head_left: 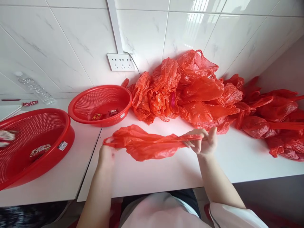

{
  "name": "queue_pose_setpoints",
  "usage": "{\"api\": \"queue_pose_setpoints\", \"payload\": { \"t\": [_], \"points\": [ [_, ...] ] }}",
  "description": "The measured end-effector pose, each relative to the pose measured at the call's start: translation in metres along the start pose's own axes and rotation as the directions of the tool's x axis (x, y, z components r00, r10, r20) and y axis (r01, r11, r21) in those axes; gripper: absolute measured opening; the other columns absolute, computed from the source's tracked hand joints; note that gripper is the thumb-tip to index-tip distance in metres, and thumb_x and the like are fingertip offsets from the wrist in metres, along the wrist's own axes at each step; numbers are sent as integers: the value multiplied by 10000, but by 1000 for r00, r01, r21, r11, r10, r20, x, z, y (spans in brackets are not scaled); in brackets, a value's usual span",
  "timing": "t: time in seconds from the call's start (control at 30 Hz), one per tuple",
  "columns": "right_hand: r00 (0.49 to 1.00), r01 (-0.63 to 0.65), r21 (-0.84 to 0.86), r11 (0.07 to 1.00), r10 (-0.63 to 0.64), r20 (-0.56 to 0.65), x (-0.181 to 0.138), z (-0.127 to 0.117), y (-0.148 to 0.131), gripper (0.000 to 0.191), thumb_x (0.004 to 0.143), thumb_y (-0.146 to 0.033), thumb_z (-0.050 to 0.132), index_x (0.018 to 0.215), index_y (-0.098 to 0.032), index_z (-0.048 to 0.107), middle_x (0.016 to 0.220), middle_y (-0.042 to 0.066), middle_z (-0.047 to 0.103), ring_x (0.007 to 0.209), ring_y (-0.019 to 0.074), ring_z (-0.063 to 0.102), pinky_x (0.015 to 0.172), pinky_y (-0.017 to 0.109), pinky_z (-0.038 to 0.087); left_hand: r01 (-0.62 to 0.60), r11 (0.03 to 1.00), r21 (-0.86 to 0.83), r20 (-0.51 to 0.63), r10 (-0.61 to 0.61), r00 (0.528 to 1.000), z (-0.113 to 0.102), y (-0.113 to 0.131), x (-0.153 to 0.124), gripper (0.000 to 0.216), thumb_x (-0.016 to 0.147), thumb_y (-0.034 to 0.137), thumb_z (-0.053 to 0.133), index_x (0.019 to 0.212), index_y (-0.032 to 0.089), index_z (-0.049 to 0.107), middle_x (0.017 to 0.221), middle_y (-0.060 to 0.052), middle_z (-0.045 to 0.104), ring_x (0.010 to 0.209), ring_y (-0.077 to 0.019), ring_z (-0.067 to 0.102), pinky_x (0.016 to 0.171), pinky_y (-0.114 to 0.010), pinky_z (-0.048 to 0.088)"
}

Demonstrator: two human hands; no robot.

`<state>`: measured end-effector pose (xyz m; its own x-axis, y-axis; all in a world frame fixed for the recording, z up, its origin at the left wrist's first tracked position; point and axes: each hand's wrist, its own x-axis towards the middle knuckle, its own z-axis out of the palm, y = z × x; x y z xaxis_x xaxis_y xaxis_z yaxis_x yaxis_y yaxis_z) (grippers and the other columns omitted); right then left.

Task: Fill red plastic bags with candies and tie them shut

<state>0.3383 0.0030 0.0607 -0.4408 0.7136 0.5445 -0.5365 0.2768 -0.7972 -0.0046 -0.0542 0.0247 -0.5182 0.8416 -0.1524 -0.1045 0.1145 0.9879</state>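
the white surface [147, 177] carries a heap of red bags [209, 95] along its back edge and two red baskets [99, 104] toward its left. near the front edge, one bag [144, 144] is stretched between the left hand [106, 153] and right hand [204, 142], each pinching an end.

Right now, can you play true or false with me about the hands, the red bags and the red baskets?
1. Both hands, left hand and right hand, hold one crinkly red plastic bag stretched between them. True.
2. The big heap of red plastic bags lies on the floor. False: it lies on the white table, against the tiled wall.
3. Two round red plastic baskets, one near and one far, sit to the left. True.
4. The far basket is empty. False: small wrapped sweets lie in it.
5. A clear plastic bottle stands upright. False: it lies down.
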Motion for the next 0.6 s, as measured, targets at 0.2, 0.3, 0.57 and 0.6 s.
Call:
{"api": "queue_pose_setpoints", "payload": {
  "t": [0.2, 0.3, 0.57, 0.6],
  "points": [
    [931, -144, -578, 803, 308, 195, 12, 4, -20, 548, 1006, -513, 420, 726, -148, 718, 653, 64, 652, 588, 139, 583, 573, 262, 424, -590, 675, 443, 313, 501, 807, -11, 22, -23, 827, 727, 258, 747, 1475, 308, 397, 1524, -109, 397, 1420, -317, 365, 1128, -521, 368],
    [915, -43, -652, 757, 292, 279, 24, 14, -24, 457, 994, -430, 506, 703, -141, 708, 634, 51, 635, 589, 118, 560, 599, 245, 415, -861, 368, 351, 577, 639, 509, 0, 45, -55, 754, 800, 202, 706, 1479, 281, 388, 1521, -118, 408, 1430, -305, 359, 1169, -524, 323],
    [839, 71, -590, 804, 271, 471, 42, 28, -33, 512, 990, -428, 510, 567, -160, 619, 499, -17, 435, 495, 81, 379, 508, 220, 315, -843, 77, 532, 826, 172, 537, 51, 54, -50, 390, 863, 14, 419, 1132, 167, 655, 959, -85, 724, 909, -216, 696, 793, -339, 549],
    [820, 99, -611, 785, 284, 497, 44, 28, -38, 520, 992, -405, 507, 538, -165, 591, 488, -25, 404, 487, 79, 354, 505, 224, 305, -742, 42, 669, 737, 92, 669, 56, 53, -39, 350, 854, 16, 434, 1063, 159, 676, 865, -84, 712, 842, -225, 695, 748, -349, 539]
  ]
}}
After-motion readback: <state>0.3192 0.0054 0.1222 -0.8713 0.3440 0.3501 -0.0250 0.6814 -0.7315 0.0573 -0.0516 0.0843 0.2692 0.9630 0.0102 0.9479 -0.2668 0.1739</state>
